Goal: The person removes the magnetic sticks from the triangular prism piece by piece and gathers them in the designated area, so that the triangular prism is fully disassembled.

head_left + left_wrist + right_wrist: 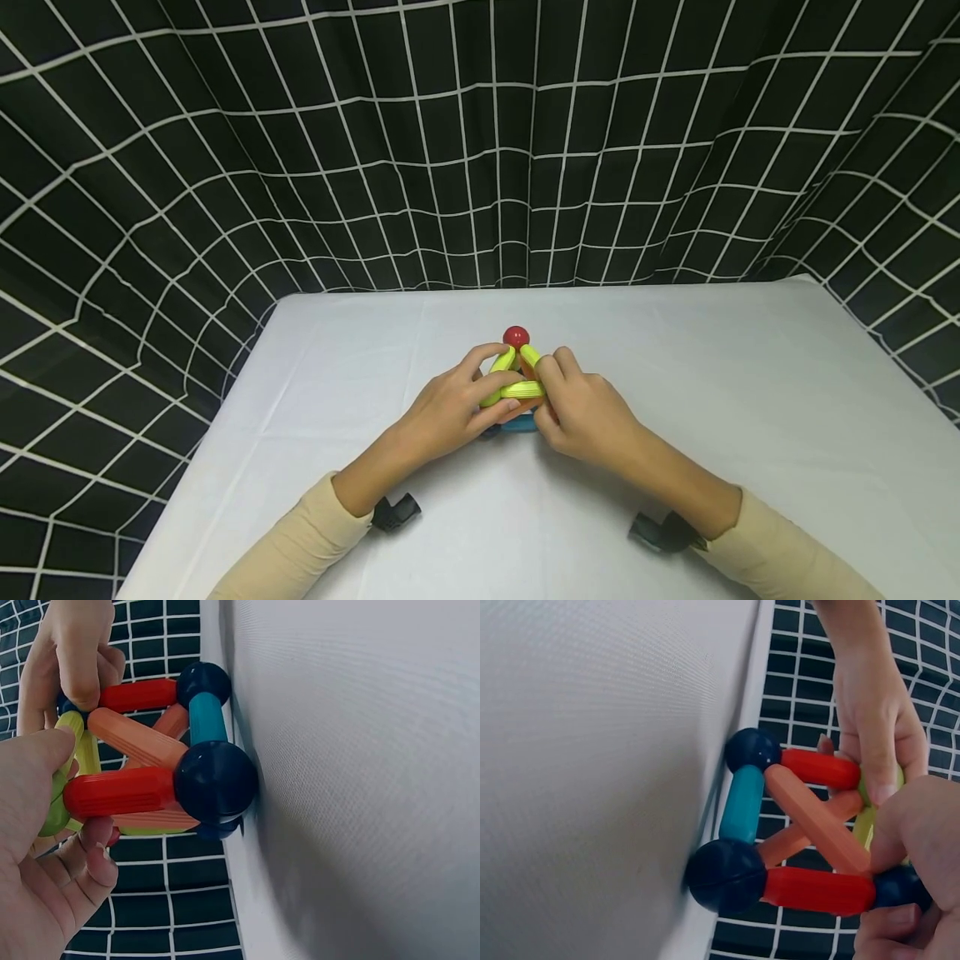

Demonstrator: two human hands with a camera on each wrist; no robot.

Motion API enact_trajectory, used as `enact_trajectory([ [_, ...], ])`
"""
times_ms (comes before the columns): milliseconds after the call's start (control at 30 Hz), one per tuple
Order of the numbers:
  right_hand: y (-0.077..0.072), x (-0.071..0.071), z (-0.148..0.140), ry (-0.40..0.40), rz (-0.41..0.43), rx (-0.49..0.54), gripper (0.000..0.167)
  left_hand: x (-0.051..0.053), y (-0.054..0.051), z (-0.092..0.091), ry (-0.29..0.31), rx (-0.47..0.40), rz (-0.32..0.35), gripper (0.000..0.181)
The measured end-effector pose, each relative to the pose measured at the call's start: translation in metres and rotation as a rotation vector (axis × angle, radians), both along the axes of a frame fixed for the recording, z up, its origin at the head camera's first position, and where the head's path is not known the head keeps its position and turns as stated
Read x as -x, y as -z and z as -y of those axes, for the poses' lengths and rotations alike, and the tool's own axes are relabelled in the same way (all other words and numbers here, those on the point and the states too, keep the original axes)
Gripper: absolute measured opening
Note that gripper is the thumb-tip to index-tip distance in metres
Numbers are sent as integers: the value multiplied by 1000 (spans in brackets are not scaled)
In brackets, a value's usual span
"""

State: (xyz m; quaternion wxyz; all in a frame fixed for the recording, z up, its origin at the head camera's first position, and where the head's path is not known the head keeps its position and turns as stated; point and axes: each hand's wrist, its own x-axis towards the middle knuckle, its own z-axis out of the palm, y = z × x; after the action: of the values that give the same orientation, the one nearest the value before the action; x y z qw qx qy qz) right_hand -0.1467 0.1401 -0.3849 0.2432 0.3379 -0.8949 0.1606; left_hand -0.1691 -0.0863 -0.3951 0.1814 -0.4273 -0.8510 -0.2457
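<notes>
Right wrist view: left hand holds yellow-green rods, right hand pinches a dark blue ball at the rod-and-ball frame's top on a white table, seemingly mid-joining, the next move wanting aligned pressure.

Left hand: my fingers grip the left side of the frame.
Right hand: my fingers curl at its right corner.
Yellow-green sticks: three in a triangle along the top, one on the side nearest me.
Red ball: at the far corner, just beyond my fingertips.
Orange: parts show beneath the sticks, though my hands hide too much to count them.
Blue stick: low, on my side.
Sleeves: beige, with a black device at each wrist.
Table: white cloth under everything.
Curtain: black with a white grid, behind and at both sides.
</notes>
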Motion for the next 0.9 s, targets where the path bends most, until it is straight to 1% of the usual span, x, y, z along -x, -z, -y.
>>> enact_trajectory([
  [267,4,0,0,19,-30,-15,23,0,0,-1,14,-9,-8,32],
  [467,4,1,0,11,-45,-33,20,0,0,-1,18,-16,-7,32],
  [700,0,0,-1,30,8,-84,18,0,0,0,19,-14,6,34],
  [900,0,2,-2,11,34,-52,22,1,0,2,19,-12,29,33],
])
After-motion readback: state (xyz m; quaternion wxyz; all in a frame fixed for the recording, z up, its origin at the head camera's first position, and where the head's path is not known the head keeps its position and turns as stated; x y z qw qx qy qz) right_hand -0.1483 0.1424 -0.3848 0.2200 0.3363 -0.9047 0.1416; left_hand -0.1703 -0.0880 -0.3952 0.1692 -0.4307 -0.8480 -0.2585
